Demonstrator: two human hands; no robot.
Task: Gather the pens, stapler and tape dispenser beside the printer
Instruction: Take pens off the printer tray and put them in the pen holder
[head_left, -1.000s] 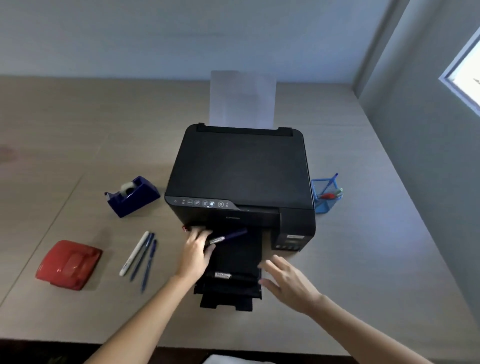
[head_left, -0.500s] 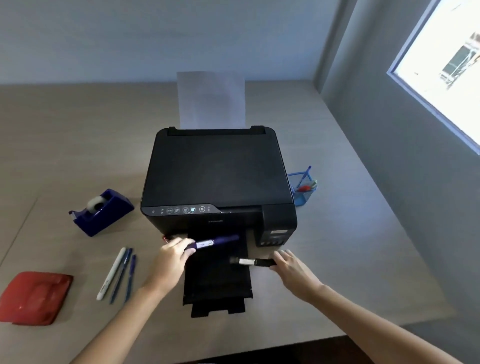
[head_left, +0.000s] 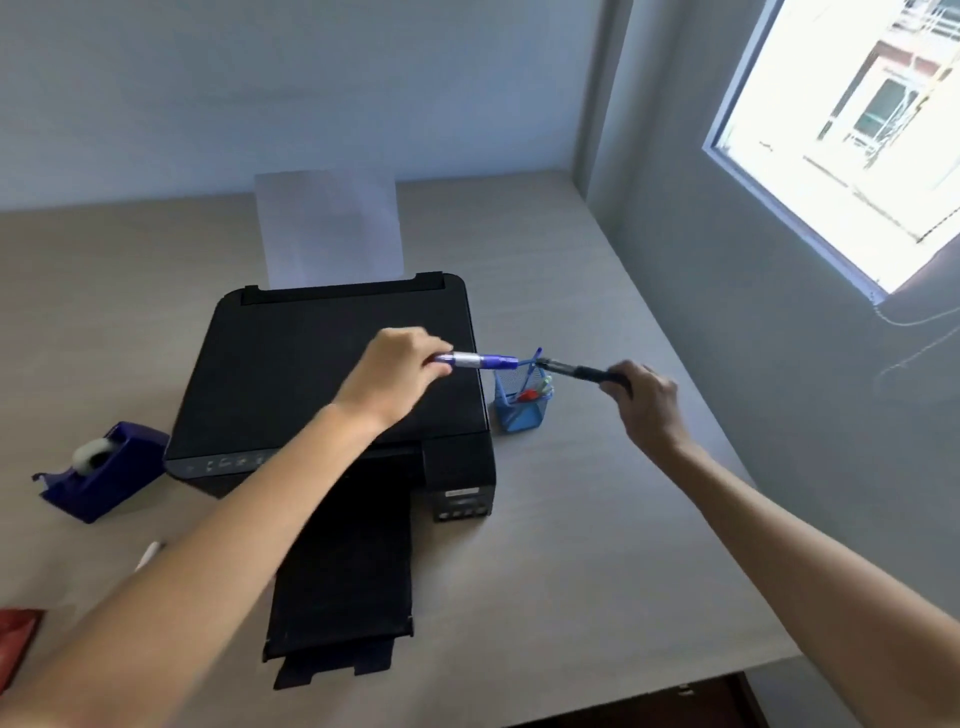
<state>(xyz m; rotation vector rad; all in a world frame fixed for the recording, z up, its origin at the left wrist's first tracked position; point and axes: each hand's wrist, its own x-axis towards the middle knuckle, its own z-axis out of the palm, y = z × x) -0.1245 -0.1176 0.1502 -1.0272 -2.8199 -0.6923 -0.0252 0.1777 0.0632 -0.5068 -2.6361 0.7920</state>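
Observation:
A black printer (head_left: 311, 364) sits mid-desk with its output tray pulled out toward me. My left hand (head_left: 395, 374) grips a purple marker (head_left: 475, 360) above the printer's right edge, its tip pointing at a blue mesh pen cup (head_left: 519, 410). My right hand (head_left: 644, 400) holds a black marker (head_left: 571, 370) whose tip reaches over the cup's rim. The cup stands right of the printer with a few pens inside. A blue tape dispenser (head_left: 104, 470) rests left of the printer. A white pen's end (head_left: 148, 553) shows beside my left forearm. A red stapler's corner (head_left: 15, 634) lies at the left edge.
White paper (head_left: 330, 228) stands in the printer's rear feed. A grey wall with a bright window (head_left: 852, 130) runs close along the desk's right side. The desk's front edge (head_left: 675, 686) is near my right elbow.
Both hands lifted the markers off the printer's output tray and carried them up and right to the pen cup. The view swung right, so the stapler and loose pens slid mostly out of sight.

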